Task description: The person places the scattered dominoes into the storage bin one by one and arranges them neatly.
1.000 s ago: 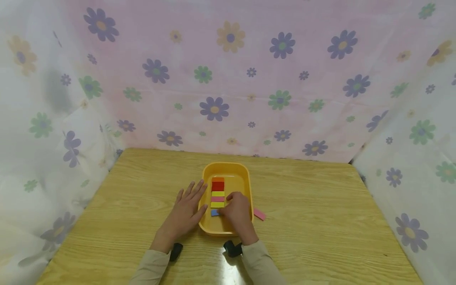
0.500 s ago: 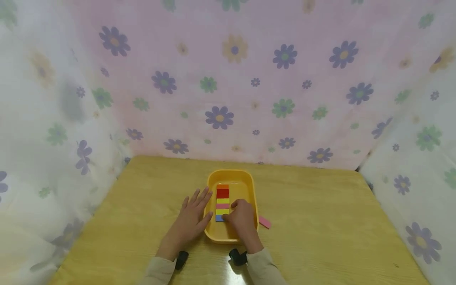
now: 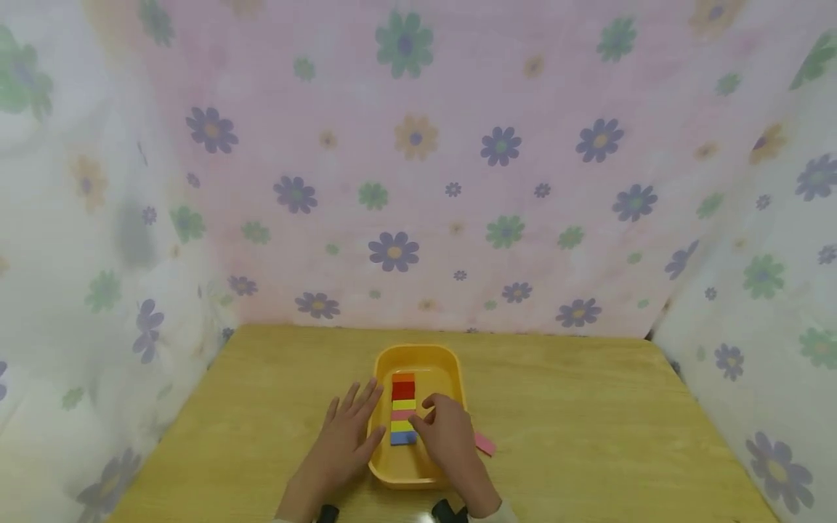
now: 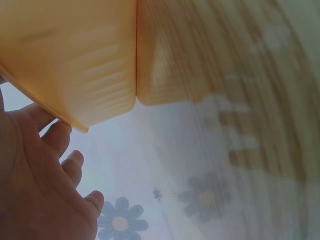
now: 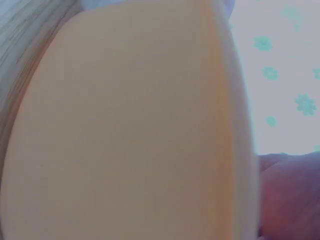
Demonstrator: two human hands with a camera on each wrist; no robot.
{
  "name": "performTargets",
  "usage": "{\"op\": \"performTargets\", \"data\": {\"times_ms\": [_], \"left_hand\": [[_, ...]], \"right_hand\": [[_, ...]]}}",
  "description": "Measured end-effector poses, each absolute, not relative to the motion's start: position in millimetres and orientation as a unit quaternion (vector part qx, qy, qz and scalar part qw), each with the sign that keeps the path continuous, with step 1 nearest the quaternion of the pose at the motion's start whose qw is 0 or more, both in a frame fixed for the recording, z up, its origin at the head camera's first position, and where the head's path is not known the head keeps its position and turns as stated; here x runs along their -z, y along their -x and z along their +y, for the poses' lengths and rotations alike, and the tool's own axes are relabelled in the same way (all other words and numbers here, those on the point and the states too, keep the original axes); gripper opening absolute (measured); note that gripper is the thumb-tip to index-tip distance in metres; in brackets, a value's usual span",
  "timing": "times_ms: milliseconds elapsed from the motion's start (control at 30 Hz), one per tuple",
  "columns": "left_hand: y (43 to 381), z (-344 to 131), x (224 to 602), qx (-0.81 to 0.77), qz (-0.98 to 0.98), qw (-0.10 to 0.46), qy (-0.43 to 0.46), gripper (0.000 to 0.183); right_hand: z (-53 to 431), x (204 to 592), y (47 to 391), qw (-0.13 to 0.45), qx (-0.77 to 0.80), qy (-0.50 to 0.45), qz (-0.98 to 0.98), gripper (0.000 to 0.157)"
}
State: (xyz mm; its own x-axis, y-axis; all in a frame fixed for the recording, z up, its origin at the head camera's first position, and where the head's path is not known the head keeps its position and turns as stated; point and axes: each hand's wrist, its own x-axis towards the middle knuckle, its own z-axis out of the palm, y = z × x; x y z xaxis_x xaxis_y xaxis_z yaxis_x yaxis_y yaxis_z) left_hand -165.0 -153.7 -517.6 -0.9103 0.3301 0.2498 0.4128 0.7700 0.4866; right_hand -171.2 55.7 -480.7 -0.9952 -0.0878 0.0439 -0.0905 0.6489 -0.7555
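Note:
A yellow tray (image 3: pixel 418 349) stands in the head view. Inside it, flat pieces form a column: orange (image 3: pixel 403 378), red (image 3: pixel 403 391), yellow (image 3: pixel 404 404), pink (image 3: pixel 401 415), another yellow and, nearest me, blue (image 3: pixel 400 439). My left hand (image 3: pixel 340 443) is spread, its fingers at the tray's left rim; the left wrist view shows that hand (image 4: pixel 45 175) against the outer wall (image 4: pixel 95 55). Over the tray's right side hovers my right hand (image 3: pixel 451 439), thumb and forefinger apart, with nothing visible between them. The tray wall (image 5: pixel 115 120) hides most of it in the right wrist view.
One loose pink piece (image 3: pixel 484 444) lies on the wooden table (image 3: pixel 588 414), just outside the tray's right rim. Flowered cloth (image 3: pixel 451 218) hangs behind the table and along both sides.
The blue piece has moved up against the near yellow piece. My right thumb and fingers have come off it and risen slightly. The left hand keeps its place; the head view has tilted upward.

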Motion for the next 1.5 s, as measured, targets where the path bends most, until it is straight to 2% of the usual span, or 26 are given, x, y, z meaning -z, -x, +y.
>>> {"op": "performTargets", "data": {"times_ms": [300, 500, 567, 700, 900, 1000, 1300, 1500], "left_hand": [[152, -155, 528, 0.299, -0.933, 0.055, 0.190, 0.060], [151, -155, 530, 0.310, -0.932, 0.038, 0.186, 0.061], [151, -155, 529, 0.310, -0.932, 0.038, 0.184, 0.061], [153, -155, 527, 0.307, -0.933, 0.041, 0.181, 0.061], [156, -154, 526, 0.307, -0.933, 0.050, 0.182, 0.061], [158, -154, 526, 0.306, -0.932, 0.059, 0.185, 0.060], [163, -155, 523, 0.311, -0.930, 0.058, 0.190, 0.060], [163, -156, 523, 0.308, -0.931, 0.053, 0.188, 0.060]], "right_hand": [[93, 493, 144, 0.051, -0.465, -0.090, -0.879, 0.027], [119, 510, 137, 0.175, -0.476, -0.108, -0.855, 0.017], [128, 515, 139, 0.197, -0.467, -0.100, -0.856, 0.018], [145, 521, 146, 0.161, -0.423, -0.068, -0.889, 0.022], [161, 523, 152, 0.040, -0.330, -0.048, -0.942, 0.047], [162, 524, 154, 0.013, -0.318, -0.044, -0.947, 0.053], [166, 522, 162, -0.002, -0.298, -0.070, -0.952, 0.039], [166, 523, 166, 0.018, -0.290, -0.118, -0.950, 0.013]]}}
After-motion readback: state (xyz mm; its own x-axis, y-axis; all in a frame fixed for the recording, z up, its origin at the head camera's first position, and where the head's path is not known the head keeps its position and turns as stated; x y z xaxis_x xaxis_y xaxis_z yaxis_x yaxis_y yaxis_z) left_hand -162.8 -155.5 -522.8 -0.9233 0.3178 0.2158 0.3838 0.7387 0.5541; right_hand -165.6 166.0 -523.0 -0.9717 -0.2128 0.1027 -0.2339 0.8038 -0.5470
